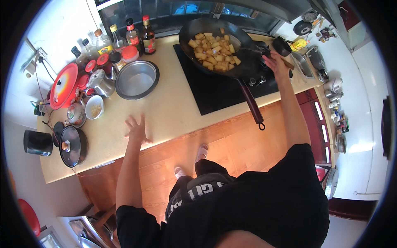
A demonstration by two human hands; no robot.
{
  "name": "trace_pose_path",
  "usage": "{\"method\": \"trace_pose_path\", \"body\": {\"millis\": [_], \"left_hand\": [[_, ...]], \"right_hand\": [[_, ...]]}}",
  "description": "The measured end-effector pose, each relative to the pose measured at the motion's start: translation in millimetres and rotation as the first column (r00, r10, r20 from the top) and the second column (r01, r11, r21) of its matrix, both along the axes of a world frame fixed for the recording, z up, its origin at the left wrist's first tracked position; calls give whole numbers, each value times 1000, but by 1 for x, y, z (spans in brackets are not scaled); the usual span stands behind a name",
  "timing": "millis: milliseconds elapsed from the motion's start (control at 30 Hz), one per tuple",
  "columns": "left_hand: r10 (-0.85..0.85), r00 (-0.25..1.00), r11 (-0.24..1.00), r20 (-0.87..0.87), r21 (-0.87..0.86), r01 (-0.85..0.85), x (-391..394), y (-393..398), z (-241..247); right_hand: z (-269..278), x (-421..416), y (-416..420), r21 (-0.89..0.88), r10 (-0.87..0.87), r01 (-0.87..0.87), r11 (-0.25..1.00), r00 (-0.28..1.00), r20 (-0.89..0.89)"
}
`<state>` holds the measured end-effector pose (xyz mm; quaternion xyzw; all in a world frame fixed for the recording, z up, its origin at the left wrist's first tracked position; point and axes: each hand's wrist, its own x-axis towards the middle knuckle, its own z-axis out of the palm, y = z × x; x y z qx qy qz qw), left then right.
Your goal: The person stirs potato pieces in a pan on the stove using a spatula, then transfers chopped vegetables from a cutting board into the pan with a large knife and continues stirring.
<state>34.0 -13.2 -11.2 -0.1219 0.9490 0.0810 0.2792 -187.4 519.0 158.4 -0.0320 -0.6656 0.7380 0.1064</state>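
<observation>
A black wok (248,66) holds browned chunks of what look like potato (214,52). It sits over a black cooktop (204,96), its dark red handle (249,100) reaching past the counter's front edge. At the wok's right rim, my right hand (277,64) is around the wooden handle of a metal spatula (248,49); the grip looks loose, some fingers stretched out. The spatula's blade rests in the wok beside the food. My left hand (136,130) holds nothing. Its fingers are spread over the front of the counter (167,105); whether it touches the surface is unclear.
A metal pot (136,80) stands left of the cooktop. Farther left are a small bowl (94,107) of pale chopped bits, a metal kettle (100,83), a floral teapot (75,114) and a lidded pan (73,145). Sauce bottles (149,37) line the back; a sink (302,63) lies right.
</observation>
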Motion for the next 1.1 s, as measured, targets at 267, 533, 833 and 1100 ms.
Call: {"method": "trace_pose_path", "body": {"millis": [267, 533, 833, 1100], "left_hand": [[4, 1000, 1000, -17, 14, -4, 5, -5, -6], [4, 1000, 1000, -23, 15, -4, 2, -1, -1], [-39, 999, 999, -27, -34, 38, 1, -7, -14], [-27, 1000, 1000, -7, 6, 27, -5, -1, -5]], "right_hand": [[4, 9, -54, 118, 317, -304, 945, 941, -119], [66, 114, -106, 977, 740, -101, 190, 669, -75], [164, 190, -118, 946, 743, -246, 213, 669, 7], [59, 152, -118, 972, 679, -1, 236, 715, -164]]}}
